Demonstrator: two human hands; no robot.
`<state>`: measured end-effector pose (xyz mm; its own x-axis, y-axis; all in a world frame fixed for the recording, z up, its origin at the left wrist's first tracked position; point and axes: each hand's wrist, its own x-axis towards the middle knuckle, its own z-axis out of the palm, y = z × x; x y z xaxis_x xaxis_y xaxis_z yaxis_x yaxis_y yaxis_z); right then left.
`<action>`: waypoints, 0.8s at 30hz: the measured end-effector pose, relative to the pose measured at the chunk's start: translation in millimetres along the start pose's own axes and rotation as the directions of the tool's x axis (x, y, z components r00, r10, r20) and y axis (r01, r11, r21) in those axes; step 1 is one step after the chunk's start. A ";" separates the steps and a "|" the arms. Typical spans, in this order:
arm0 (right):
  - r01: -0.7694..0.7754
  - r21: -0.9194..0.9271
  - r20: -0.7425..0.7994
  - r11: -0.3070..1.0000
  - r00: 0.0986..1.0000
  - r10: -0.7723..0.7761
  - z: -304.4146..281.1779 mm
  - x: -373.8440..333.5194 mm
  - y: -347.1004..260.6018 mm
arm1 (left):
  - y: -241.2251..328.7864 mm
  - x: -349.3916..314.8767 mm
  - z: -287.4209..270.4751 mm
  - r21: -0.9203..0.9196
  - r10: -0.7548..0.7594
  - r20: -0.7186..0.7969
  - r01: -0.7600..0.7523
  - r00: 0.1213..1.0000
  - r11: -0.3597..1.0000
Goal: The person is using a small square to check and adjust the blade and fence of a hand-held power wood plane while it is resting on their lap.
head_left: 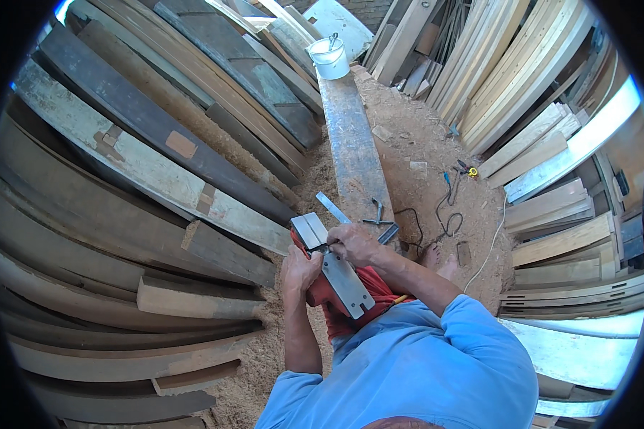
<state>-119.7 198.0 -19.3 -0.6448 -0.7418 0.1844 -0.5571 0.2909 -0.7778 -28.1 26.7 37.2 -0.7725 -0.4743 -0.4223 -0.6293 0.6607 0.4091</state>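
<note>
An electric hand planer (pixel 345 282) with a red body rests in my lap, turned over so that its flat metal sole faces up. My left hand (pixel 302 270) is closed round its side, near the front plate. Over the slot between the two sole plates, my right hand (pixel 355 243) has its fingers pinched together at the cutter. Whatever small thing they may hold is hidden. Just beyond the planer, a metal straightedge (pixel 331 208) lies on the end of a long wooden plank (pixel 358 157). Beside it is a small metal tool with a T-shaped handle (pixel 376 211).
A white bucket (pixel 329 63) stands at the plank's far end. Stacked boards (pixel 143 207) crowd the left, and timber pieces (pixel 551 250) line the right. A dark cord (pixel 444 214) and a yellow object (pixel 472 172) lie on the shavings-covered floor (pixel 415 143).
</note>
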 end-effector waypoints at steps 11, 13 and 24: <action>-0.192 -0.194 0.011 0.962 0.980 0.198 9.8 -4.4 -4.6 | 1.6 -0.2 1.3 0.019 -0.002 -0.006 0.002 1.000 1.000; -0.182 -0.247 0.015 0.952 0.981 0.191 12.4 -4.1 -3.1 | 1.7 0.0 0.7 0.019 -0.002 -0.007 0.002 1.000 1.000; -0.162 -0.211 0.073 0.964 0.981 0.181 3.9 -2.4 -9.9 | -1.0 -1.1 2.3 0.008 0.017 -0.025 -0.016 1.000 1.000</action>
<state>-110.6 194.6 -14.3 -0.6952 -0.7188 -0.0034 -0.5427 0.5280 -0.6532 -26.4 27.9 35.4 -0.7848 -0.4778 -0.3947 -0.6158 0.6728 0.4099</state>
